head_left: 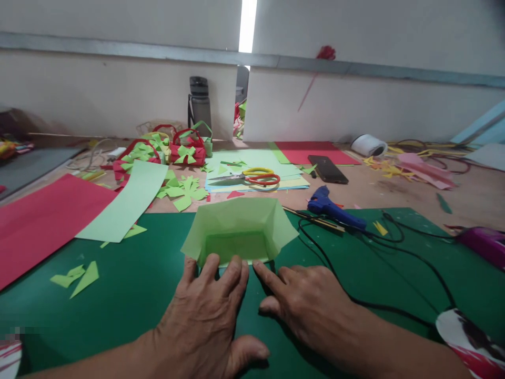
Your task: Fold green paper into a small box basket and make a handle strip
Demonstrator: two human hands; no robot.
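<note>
A light green paper box (236,221) with folded, flared sides lies on the green cutting mat (150,295), its open side facing me. My left hand (205,300) lies spread, fingertips pressing on the box's near edge and the thumb stretched out to the right. At the right end of that same edge, my right hand (303,295) touches the paper with an extended index finger. Its other fingers are curled, and the thumb sits apart below. Nothing shows in the grasp of either hand.
Scissors (248,177) rest on paper sheets behind the box. A blue glue gun (335,208) and its black cord lie to the right, near a phone (328,168). Red paper (51,221), green scraps (81,276) and small red paper baskets (187,150) are left. A bottle (200,105) stands behind.
</note>
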